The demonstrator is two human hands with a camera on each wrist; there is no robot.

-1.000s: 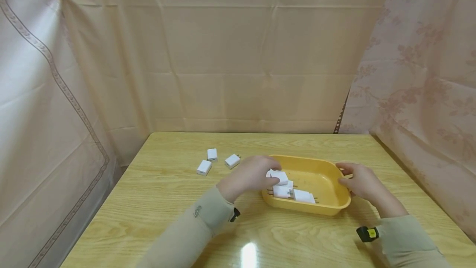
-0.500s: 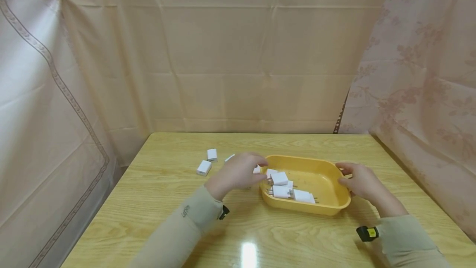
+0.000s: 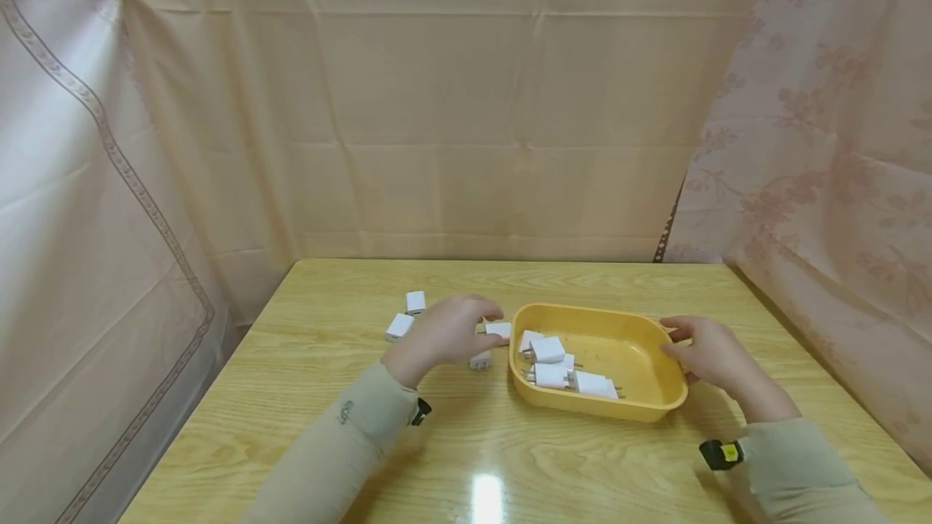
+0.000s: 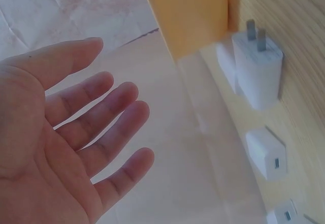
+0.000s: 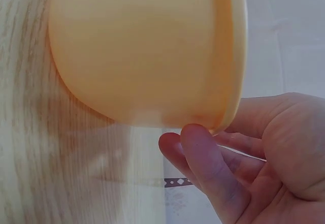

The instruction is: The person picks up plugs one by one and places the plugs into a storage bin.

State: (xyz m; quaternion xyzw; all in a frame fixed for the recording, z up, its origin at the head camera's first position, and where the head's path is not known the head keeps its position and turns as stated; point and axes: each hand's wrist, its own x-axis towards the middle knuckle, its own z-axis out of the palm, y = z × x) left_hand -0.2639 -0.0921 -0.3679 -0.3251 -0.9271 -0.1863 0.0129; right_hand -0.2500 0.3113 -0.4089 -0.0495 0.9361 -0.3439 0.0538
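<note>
Yellow plastic, moulded into a shallow tray, sits right of centre on a wood-grain worktop, with your right hand at its far-right end. Your thumb and fingers appear to pinch the rim there, the thumb over the edge and the fingertips outside. Your left hand, released and holding nothing, hovers beside the tray's left end, its fingers loosely spread and apart from everything in the wrist view.

White USB wall chargers are the things about you. A heap of them leans toward the near-left part of the tray, some lying over others. Outside it, one charger lies just beside the tray wall, close to your left fingertips; a second is near it, and a pair lies farther left. Your hand may hide more.

Each charger should prove light, stiff and rather slick, its glossy-looking shell hard to crush. Take it across two opposite flat sides, clear of the metal prongs, which could snag a neighbour or scratch the plastic. The tray, probably light as well and flexing a little, would slide if nudged; its end rim, where your right fingers are, looks a sound place to steady it.
</note>
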